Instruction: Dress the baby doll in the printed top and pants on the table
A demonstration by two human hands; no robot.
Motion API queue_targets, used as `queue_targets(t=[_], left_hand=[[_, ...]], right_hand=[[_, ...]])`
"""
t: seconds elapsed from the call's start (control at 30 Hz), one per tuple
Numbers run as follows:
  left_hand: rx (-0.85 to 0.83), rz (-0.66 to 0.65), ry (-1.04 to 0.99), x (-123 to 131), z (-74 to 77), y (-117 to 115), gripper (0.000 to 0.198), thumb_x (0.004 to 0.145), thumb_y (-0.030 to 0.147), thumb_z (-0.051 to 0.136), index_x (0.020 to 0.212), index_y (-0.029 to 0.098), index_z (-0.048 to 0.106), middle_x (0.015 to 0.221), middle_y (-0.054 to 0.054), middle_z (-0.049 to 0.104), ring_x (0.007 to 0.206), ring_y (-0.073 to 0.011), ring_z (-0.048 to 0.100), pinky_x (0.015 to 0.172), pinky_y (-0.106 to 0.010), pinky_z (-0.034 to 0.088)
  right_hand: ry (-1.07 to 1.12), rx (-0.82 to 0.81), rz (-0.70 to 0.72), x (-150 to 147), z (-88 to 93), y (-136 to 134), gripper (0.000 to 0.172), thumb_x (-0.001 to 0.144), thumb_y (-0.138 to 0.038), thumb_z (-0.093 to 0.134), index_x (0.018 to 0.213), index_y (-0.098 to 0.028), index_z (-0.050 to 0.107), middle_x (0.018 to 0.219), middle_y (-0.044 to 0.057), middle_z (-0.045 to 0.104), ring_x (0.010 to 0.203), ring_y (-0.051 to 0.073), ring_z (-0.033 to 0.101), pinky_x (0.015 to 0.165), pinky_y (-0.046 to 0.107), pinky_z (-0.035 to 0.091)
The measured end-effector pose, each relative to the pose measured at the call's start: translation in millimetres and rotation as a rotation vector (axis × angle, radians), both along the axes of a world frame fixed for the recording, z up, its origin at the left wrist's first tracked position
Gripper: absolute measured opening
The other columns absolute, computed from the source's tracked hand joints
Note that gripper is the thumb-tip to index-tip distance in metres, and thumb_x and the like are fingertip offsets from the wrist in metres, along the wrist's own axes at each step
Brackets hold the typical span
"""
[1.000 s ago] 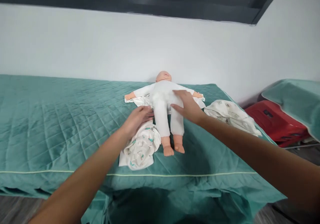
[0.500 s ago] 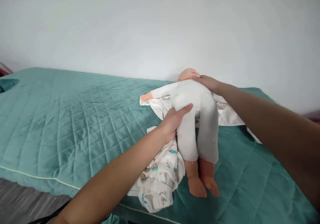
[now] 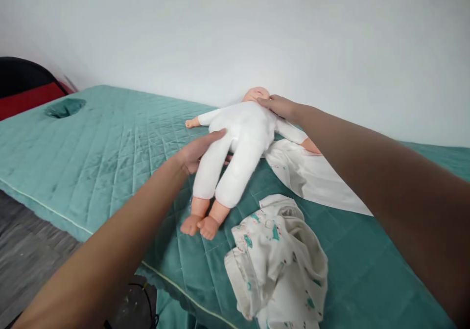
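A baby doll (image 3: 240,123) with a white cloth body and bare plastic feet lies on its back across the green quilted bed cover. My left hand (image 3: 200,150) is closed around its hip and upper leg, thumb on top and the other fingers mostly hidden underneath. At the doll's neck and shoulder, my right hand (image 3: 281,106) holds on, its fingertips partly out of sight. White baby clothing (image 3: 312,177) is spread beside and partly under the doll's arm on the right. Nearer to me lies a crumpled printed baby garment (image 3: 279,260), touched by neither hand.
The green bed cover (image 3: 121,138) runs along a white wall (image 3: 220,35). A round hole (image 3: 66,107) opens near its far left end. Beyond that stands a black and red chair (image 3: 29,84). Dark cables (image 3: 147,299) hang below the front edge, above the grey floor (image 3: 22,250).
Both hands have shifted the doll leftward, off the spread clothing, and its legs now angle to the lower left. The crumpled garment now lies right of its feet. The camera view has turned left.
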State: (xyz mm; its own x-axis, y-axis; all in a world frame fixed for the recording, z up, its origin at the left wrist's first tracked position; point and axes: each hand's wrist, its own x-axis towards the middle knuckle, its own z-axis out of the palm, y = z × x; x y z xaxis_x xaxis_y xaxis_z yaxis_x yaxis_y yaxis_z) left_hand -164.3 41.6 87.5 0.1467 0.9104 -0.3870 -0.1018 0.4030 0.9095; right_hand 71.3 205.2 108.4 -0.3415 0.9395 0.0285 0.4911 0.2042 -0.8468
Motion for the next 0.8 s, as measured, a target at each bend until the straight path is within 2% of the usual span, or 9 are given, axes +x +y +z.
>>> queue_targets(t=[0.13,0.23,0.27,0.33,0.4,0.47,0.57,0.67,0.8], left_hand=[[0.038,0.063,0.088,-39,-11.1,7,0.048,0.098,0.054,0.052,0.089,0.008,0.065,0.073,-0.005,0.071,0.074,-0.0186,0.069,0.075,-0.038,0.059],[0.132,0.188,0.235,-60,-24.7,8,0.043,0.092,0.055,0.063,0.088,0.012,0.065,0.075,-0.007,0.071,0.084,-0.0233,0.069,0.079,-0.040,0.058],[0.171,0.235,0.311,-65,-28.5,8,0.042,0.091,0.054,0.064,0.088,0.013,0.064,0.077,-0.007,0.072,0.089,-0.0248,0.069,0.082,-0.041,0.057],[0.241,0.310,0.488,-71,-31.4,4,0.040,0.090,0.053,0.066,0.092,0.014,0.064,0.087,-0.009,0.073,0.099,-0.0275,0.068,0.088,-0.042,0.055],[0.371,0.399,0.709,-65,-26.2,-8,0.037,0.088,0.049,0.068,0.100,0.015,0.064,0.101,-0.011,0.071,0.109,-0.0303,0.064,0.097,-0.045,0.051],[0.614,0.448,0.892,-44,-15.3,-30,0.033,0.087,0.043,0.069,0.108,0.018,0.063,0.112,-0.011,0.068,0.117,-0.0317,0.060,0.104,-0.045,0.046],[0.881,0.156,0.913,10,-3.4,-80,0.025,0.094,0.040,0.057,0.112,0.023,0.064,0.109,-0.009,0.068,0.110,-0.0283,0.062,0.101,-0.041,0.047],[0.744,-0.355,0.887,67,-9.2,-127,0.039,0.085,0.056,0.068,0.105,0.024,0.067,0.102,-0.009,0.070,0.097,-0.0306,0.065,0.086,-0.040,0.051],[0.679,-0.524,0.977,112,-18.9,-155,0.037,0.074,0.039,0.080,0.105,0.021,0.068,0.111,-0.013,0.070,0.108,-0.0362,0.064,0.085,-0.039,0.050]], right_hand=[[0.033,0.064,0.109,-38,-13.7,20,0.047,0.091,-0.060,0.066,0.114,-0.019,0.065,0.127,0.010,0.072,0.119,0.029,0.064,0.108,0.049,0.050],[0.033,-0.019,0.131,-30,-28.4,25,0.064,0.088,-0.074,0.061,0.119,-0.018,0.064,0.118,0.010,0.074,0.115,0.029,0.065,0.106,0.051,0.053],[0.016,-0.071,0.096,-19,-34.4,24,0.069,0.088,-0.078,0.056,0.120,-0.017,0.064,0.115,0.011,0.075,0.113,0.030,0.066,0.105,0.052,0.054],[-0.007,-0.115,-0.190,17,-47.6,17,0.080,0.086,-0.087,0.043,0.113,-0.016,0.067,0.107,0.015,0.075,0.109,0.036,0.070,0.102,0.058,0.056],[-0.019,-0.075,-0.307,67,-61.4,3,0.086,0.087,-0.088,0.032,0.112,-0.014,0.068,0.108,0.021,0.073,0.117,0.041,0.068,0.109,0.063,0.050],[-0.113,0.056,-0.362,122,-73.0,-16,0.078,0.081,-0.089,0.042,0.108,-0.022,0.071,0.096,0.017,0.074,0.120,0.043,0.066,0.114,0.067,0.045],[-0.318,0.238,-0.335,194,-78.6,-49,0.067,0.062,-0.087,0.067,0.101,-0.033,0.070,0.085,0.011,0.072,0.117,0.046,0.067,0.114,0.074,0.040],[-0.474,0.267,-0.253,228,-65.6,-86,0.056,0.060,-0.080,0.074,0.090,-0.032,0.069,0.083,0.012,0.072,0.116,0.044,0.067,0.114,0.067,0.042],[-0.559,0.304,-0.184,223,-35.5,-147,0.034,0.079,-0.062,0.070,0.081,-0.028,0.069,0.079,0.011,0.071,0.102,0.037,0.071,0.100,0.057,0.051]])
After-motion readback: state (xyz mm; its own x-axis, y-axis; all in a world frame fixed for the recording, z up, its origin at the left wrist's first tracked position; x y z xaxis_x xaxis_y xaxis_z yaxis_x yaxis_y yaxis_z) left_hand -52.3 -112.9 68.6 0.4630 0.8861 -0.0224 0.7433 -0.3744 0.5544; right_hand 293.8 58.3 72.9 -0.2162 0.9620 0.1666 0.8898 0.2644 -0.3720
